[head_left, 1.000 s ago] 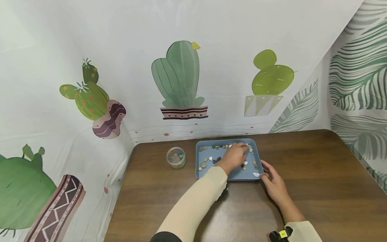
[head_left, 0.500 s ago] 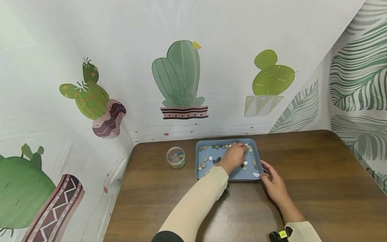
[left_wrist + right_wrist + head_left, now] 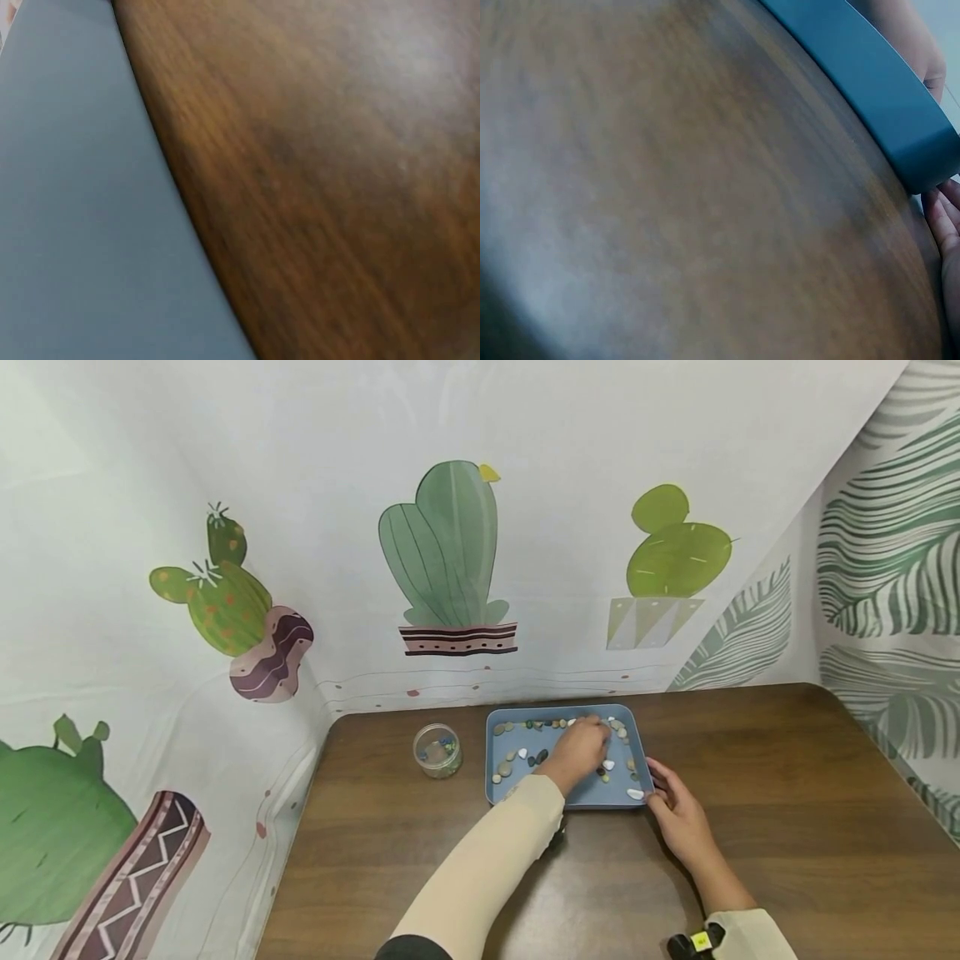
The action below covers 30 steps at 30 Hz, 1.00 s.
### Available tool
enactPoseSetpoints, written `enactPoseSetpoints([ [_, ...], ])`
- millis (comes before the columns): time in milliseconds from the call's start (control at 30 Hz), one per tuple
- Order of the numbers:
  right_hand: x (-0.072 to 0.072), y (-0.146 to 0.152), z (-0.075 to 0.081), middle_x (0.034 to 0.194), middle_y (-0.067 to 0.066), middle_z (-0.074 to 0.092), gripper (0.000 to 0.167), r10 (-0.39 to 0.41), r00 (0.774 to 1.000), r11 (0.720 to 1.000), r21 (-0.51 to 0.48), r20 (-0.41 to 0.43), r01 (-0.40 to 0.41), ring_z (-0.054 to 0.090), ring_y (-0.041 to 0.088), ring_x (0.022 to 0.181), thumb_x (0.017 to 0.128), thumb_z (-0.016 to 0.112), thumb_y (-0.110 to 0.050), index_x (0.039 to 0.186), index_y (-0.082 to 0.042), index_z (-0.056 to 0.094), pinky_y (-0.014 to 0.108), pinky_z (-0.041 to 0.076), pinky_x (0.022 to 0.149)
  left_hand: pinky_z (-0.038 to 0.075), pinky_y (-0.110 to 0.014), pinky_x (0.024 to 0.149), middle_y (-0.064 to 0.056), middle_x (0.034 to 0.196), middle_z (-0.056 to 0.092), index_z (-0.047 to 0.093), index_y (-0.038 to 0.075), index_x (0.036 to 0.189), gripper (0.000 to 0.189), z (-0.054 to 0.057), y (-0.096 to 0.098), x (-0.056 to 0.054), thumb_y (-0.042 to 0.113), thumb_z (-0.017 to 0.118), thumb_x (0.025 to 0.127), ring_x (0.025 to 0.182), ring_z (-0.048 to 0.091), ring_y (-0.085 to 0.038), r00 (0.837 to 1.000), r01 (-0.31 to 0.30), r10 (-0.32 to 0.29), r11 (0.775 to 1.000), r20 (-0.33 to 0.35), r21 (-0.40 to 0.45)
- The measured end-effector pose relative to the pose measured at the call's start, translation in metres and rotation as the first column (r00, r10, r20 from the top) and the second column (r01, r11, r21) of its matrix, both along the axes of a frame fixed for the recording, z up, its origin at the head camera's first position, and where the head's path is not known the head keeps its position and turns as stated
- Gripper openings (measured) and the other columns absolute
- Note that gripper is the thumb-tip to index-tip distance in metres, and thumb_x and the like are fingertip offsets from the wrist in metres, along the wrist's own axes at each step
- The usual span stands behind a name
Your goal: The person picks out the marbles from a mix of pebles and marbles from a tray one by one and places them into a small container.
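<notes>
In the head view a blue-grey tray (image 3: 557, 806) lies on the table, with pebbles along its sides and in its middle. My left hand (image 3: 577, 750) reaches over the tray's middle, fingers bent down near the back row of pebbles. Its fingertips are hidden by the hand, so I cannot tell what they hold. A white pebble (image 3: 635, 793) lies in the front right corner. Right beside that corner, my right hand (image 3: 681, 818) grips the tray, thumb at the front and fingers along the right wall. The right wrist view shows right-hand fingertips (image 3: 941, 214) at the tray's corner.
A clear round container (image 3: 438, 762) with small blue and green pieces inside stands left of the tray. The brown wooden table (image 3: 780, 768) meets a white cloth backdrop (image 3: 562, 552) printed with cacti behind it.
My left hand's index finger, stretched toward the back right pebbles a second ago, has drawn back and bent down. The right hand and the tray stay in place.
</notes>
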State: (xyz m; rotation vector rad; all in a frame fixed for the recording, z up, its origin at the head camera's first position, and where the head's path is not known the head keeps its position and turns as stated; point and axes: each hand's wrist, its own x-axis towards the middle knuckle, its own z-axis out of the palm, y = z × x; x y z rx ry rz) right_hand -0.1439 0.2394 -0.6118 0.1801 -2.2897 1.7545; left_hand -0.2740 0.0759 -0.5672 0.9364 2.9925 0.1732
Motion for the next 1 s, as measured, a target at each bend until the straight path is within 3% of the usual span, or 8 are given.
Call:
enactPoseSetpoints([
  [200,0.0,0.0,0.0,0.139,0.033,0.053,0.055,-0.01,1.0,1.0,0.016,0.007,0.01,0.051,-0.012,0.117,0.094,0.053,0.012,0.147,0.003,0.045,0.0,0.043,0.092,0.053,-0.024,0.09,0.006,0.108,0.066,0.073,0.022,0.115,0.021,0.001,-0.006,0.001,0.024,0.057,0.102,0.101,0.064,-0.009,1.0,-0.018,0.018,1.0,-0.014,0.025],
  [400,0.001,-0.001,0.002,0.14,0.032,0.053,0.055,-0.031,0.999,0.998,0.059,0.042,0.029,0.05,-0.013,0.116,0.094,0.052,0.012,0.148,0.002,0.044,-0.001,0.042,0.092,0.054,-0.026,0.096,0.007,0.122,0.068,0.07,0.027,0.127,0.028,0.007,-0.018,0.005,0.028,0.059,0.102,0.114,0.065,-0.011,0.997,-0.07,0.071,0.992,-0.004,0.1],
  [533,0.005,-0.005,0.015,0.138,0.035,0.053,0.053,-0.042,0.998,0.997,0.066,0.053,0.038,0.051,-0.014,0.113,0.093,0.052,0.013,0.146,0.006,0.045,-0.001,0.042,0.091,0.053,-0.027,0.101,0.006,0.129,0.068,0.07,0.026,0.128,0.028,0.013,-0.028,0.007,0.032,0.058,0.103,0.122,0.064,-0.013,0.993,-0.118,0.117,0.983,0.011,0.139],
  [633,0.01,-0.008,0.026,0.137,0.037,0.053,0.052,-0.041,0.997,0.997,0.064,0.058,0.038,0.051,-0.014,0.112,0.093,0.052,0.014,0.144,0.009,0.045,-0.001,0.042,0.09,0.055,-0.027,0.094,0.005,0.121,0.07,0.072,0.023,0.122,0.025,0.017,-0.039,0.007,0.033,0.059,0.102,0.113,0.067,-0.013,0.987,-0.151,0.159,0.97,-0.027,0.19],
  [767,0.008,-0.007,0.02,0.138,0.035,0.053,0.052,-0.048,0.997,0.996,0.084,0.065,0.043,0.05,-0.016,0.112,0.094,0.052,0.013,0.146,0.007,0.045,-0.002,0.042,0.09,0.056,-0.029,0.085,0.004,0.107,0.071,0.074,0.021,0.113,0.02,0.022,-0.059,0.008,0.033,0.063,0.1,0.098,0.068,-0.013,0.967,-0.214,0.246,0.928,-0.069,0.307],
  [900,0.004,-0.003,0.006,0.14,0.034,0.053,0.053,-0.056,0.997,0.994,0.1,0.061,0.05,0.049,-0.017,0.113,0.095,0.051,0.01,0.147,0.004,0.044,-0.002,0.041,0.089,0.056,-0.031,0.082,0.002,0.103,0.07,0.074,0.019,0.108,0.017,0.029,-0.083,0.013,0.03,0.067,0.098,0.097,0.067,-0.016,0.945,-0.279,0.325,0.857,-0.034,0.433],
  [1000,0.005,-0.005,0.013,0.139,0.036,0.053,0.052,-0.051,0.997,0.995,0.09,0.062,0.045,0.05,-0.016,0.113,0.094,0.051,0.012,0.146,0.007,0.045,-0.002,0.042,0.089,0.056,-0.032,0.082,0.0,0.103,0.07,0.075,0.017,0.107,0.015,0.034,-0.102,0.019,0.026,0.069,0.096,0.098,0.066,-0.018,0.931,-0.308,0.365,0.805,-0.013,0.508],
])
